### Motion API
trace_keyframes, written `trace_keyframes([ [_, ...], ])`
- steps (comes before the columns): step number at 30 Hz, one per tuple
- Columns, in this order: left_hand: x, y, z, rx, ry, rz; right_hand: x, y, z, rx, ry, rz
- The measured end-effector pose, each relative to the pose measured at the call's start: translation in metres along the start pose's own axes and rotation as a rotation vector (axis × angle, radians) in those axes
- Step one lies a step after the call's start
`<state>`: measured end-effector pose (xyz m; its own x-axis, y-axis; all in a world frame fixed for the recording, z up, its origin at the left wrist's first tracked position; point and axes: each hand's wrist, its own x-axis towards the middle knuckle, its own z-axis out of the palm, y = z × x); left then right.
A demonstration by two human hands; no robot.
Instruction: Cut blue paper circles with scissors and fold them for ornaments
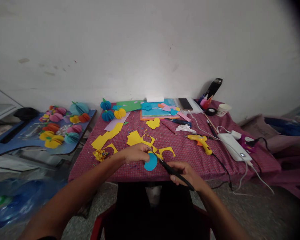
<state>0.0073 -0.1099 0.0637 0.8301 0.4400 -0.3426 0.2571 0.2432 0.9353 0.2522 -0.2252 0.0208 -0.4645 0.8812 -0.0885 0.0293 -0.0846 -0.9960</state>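
My left hand (136, 153) sits just below the middle of the frame, its grip pinched narrow on a round blue paper disc (150, 162) that hangs over the near edge of the surface covered in red checked cloth (190, 156). My right hand (186, 173), lower and to the right, has its grip closed around the black handles of a pair of black scissors (170, 168); the blades point up and left and meet the top edge of the blue disc, just beside my left fingers. I cannot tell how far the blades are parted.

Around my left hand lie yellow paper offcuts (136, 137), some flat sheets and some curved strips, with a small heap of crumpled yellow scraps (100, 155) at the left of the cloth. To the right of centre a yellow hot glue gun (201, 141) lies on its side, its black cord running off the near edge. Further right are a white power bank (233, 146) with white cables, a white paper cup (223, 109) and a black bottle (213, 88) leaning at the wall. At the back of the surface sits a stack of coloured paper sheets (155, 111) and a dark phone (185, 104). At the left of the frame a blue board (12, 140) carries folded paper fruit shapes (52, 131) in pink, orange, yellow and teal.
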Motion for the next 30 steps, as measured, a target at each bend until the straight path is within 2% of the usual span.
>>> trace_keyframes([
  [30,-0.0023,0.0002,-0.0010,0.031,0.031,-0.060,0.0021,-0.0020,-0.0008,0.002,-0.033,0.001],
])
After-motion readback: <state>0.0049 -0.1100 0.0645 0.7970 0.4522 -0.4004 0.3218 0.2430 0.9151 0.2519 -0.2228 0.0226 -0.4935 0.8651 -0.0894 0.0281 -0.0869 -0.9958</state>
